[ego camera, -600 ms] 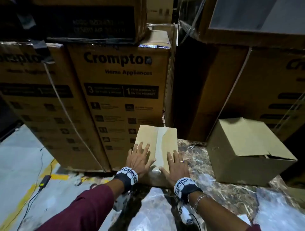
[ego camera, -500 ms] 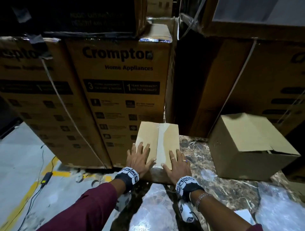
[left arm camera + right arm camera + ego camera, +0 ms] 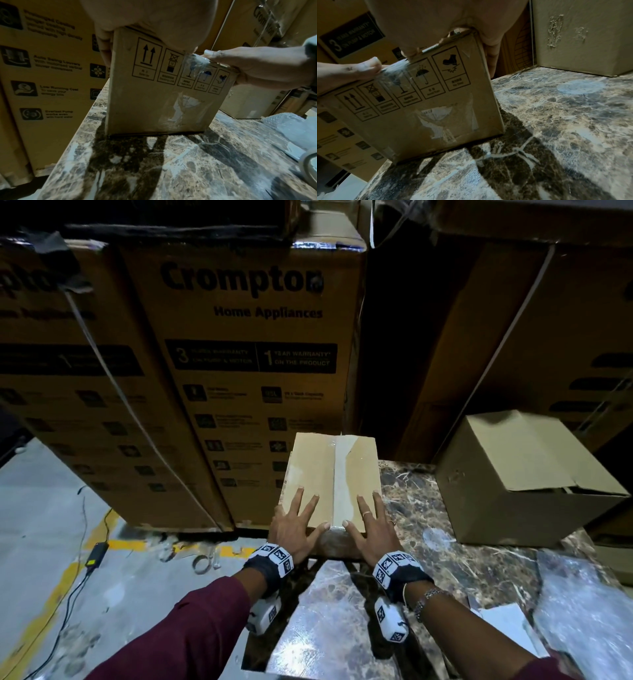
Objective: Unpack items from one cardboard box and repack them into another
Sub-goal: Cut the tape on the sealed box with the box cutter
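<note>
A small taped cardboard box (image 3: 329,470) stands at the left edge of the marble table (image 3: 445,542), its front face with handling symbols (image 3: 163,94) (image 3: 423,108). My left hand (image 3: 294,522) lies flat on the left half of its top, fingers straight and spread. My right hand (image 3: 373,522) lies flat on the right half, thumb at the clear tape seam (image 3: 342,484). In the left wrist view the right hand (image 3: 257,63) touches the box's top front edge. A second cardboard box (image 3: 524,477) with a loose top flap sits to the right.
Tall printed appliance cartons (image 3: 246,364) stand stacked behind and to the left, more cartons (image 3: 548,337) behind right. Bubble wrap (image 3: 589,611) and a tape roll (image 3: 308,162) lie on the table's right. A cable and adapter (image 3: 96,553) lie on the grey floor.
Both hands stay flat on the small box's top; their fingers have spread slightly. The head view has tilted a little closer. The box has not visibly moved.
</note>
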{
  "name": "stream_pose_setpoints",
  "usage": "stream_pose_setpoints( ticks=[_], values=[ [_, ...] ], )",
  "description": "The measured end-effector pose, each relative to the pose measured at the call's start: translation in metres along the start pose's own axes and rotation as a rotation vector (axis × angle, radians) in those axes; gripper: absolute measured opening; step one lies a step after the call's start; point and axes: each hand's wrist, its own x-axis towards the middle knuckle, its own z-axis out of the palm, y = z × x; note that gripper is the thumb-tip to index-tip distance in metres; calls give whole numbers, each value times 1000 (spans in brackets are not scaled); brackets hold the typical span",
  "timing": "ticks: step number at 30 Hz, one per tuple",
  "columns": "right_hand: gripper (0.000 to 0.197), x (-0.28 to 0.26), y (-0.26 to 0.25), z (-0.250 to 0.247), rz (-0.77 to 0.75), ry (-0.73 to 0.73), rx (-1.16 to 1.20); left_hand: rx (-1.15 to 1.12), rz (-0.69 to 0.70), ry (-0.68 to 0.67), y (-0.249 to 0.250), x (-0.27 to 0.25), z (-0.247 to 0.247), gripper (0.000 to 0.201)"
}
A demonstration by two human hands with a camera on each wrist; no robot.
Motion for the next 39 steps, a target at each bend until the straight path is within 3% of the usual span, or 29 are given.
stream_pose_setpoints(
  ticks=[6,20,30,39],
  values=[
    [72,0,2,6,9,18,7,14,43,10,-3,-2,6,68],
    [66,-19,5,5,17,15,63,-4,70,21,3,-17,14,69],
    [66,-76,11,-8,15,8,89,-32,75,-16,31,-74,9,65],
    [62,-144,18,-1,26,-6,23,-125,77,71,33,-130,41,61]
  ],
)
